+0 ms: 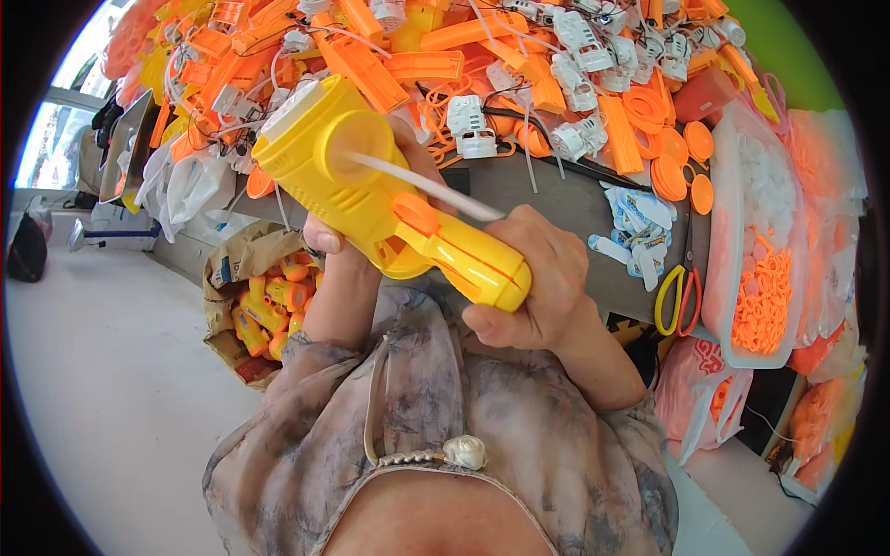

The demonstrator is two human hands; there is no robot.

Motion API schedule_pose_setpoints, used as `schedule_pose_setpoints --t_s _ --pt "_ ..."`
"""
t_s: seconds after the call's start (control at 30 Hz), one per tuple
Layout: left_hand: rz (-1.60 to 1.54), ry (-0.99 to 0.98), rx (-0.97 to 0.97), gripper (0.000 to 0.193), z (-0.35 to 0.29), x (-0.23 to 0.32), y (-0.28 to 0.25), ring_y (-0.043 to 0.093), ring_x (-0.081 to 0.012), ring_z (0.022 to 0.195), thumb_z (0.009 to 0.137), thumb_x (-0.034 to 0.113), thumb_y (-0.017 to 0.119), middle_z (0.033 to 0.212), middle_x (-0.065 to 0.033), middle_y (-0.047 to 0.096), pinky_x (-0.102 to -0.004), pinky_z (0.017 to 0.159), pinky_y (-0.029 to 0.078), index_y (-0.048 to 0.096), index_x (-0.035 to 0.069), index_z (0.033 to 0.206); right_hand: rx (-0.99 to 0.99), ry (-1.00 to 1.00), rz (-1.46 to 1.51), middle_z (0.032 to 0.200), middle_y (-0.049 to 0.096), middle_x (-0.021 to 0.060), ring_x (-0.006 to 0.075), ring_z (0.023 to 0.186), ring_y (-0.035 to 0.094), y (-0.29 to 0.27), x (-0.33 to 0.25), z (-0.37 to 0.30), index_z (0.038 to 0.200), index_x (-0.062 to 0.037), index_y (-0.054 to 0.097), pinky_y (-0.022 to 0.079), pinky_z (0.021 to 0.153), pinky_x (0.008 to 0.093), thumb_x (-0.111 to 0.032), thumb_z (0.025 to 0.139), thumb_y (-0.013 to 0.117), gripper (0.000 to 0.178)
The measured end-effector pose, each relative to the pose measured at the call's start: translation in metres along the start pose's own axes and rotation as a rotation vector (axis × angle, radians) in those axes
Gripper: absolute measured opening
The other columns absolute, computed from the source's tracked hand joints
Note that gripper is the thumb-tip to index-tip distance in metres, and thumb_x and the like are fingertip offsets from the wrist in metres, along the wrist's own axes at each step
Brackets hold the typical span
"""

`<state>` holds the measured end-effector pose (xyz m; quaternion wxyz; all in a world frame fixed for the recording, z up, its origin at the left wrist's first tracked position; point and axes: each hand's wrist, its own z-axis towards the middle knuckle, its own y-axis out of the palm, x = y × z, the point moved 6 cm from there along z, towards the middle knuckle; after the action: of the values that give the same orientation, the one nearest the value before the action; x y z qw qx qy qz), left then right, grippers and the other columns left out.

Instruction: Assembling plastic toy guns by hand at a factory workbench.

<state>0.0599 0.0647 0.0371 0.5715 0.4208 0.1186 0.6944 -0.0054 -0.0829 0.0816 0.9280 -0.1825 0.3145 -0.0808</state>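
Above a brown paper sack (243, 269) of yellow toys, both hands, left hand (326, 243) and right hand (542, 287), clamp a yellow toy gun (371, 185).

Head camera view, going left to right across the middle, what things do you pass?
Brown paper sack of yellow and orange toy parts → left hand → yellow toy gun → right hand → scissors with yellow and orange handles → clear bag of orange pieces.
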Motion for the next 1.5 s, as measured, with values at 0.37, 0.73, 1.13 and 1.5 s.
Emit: schedule_pose_setpoints --t_s 0.37,0.73,1.13,1.5 --pt "0.134 0.01 -0.006 0.094 0.011 0.006 0.024 0.063 -0.0328 0.074 0.05 0.038 0.082 0.087 -0.0186 0.057 -0.0426 0.064 0.055 0.038 -0.007 0.119 -0.098 0.115 0.137 0.076 0.051 0.0115 0.0244 0.061 0.054 -0.008 -0.003 -0.005 0.097 0.0039 0.053 0.044 0.051 0.0338 -0.046 0.075 0.069 0.057" --pt "0.562 -0.212 0.38 0.093 -0.024 0.0 0.011 0.057 -0.0327 0.098 0.047 0.034 0.078 0.109 -0.0212 0.054 -0.0426 0.082 0.05 0.041 -0.004 0.124 -0.218 0.297 -0.012 0.081 0.06 0.0111 0.019 0.069 0.054 -0.013 0.001 0.025 0.099 0.0049 0.062 0.042 0.062 0.029 -0.006 0.084 0.06 0.019" --pt "0.608 -0.316 0.358 0.085 -0.018 0.0 0.008 0.06 -0.0294 0.092 0.046 0.034 0.078 0.105 -0.0173 0.056 -0.0415 0.084 0.051 0.047 -0.002 0.115 -0.116 0.189 0.064 0.08 0.059 0.0113 0.0186 0.07 0.055 -0.019 -0.001 0.017 0.094 0.0074 0.061 0.043 0.061 0.0296 -0.01 0.081 0.064 0.021" --pt "0.57 -0.076 0.038 0.067 -0.006 0.006 0.059 0.06 -0.033 0.095 0.069 0.027 0.08 0.1 -0.02 0.058 -0.0417 0.081 0.051 0.044 -0.002 0.118 -0.069 0.339 0.362 0.105 0.055 0.016 0.0236 0.089 0.057 -0.019 0.005 -0.026 0.117 0.0033 0.048 0.046 0.077 0.0295 -0.036 0.077 0.073 0.062"
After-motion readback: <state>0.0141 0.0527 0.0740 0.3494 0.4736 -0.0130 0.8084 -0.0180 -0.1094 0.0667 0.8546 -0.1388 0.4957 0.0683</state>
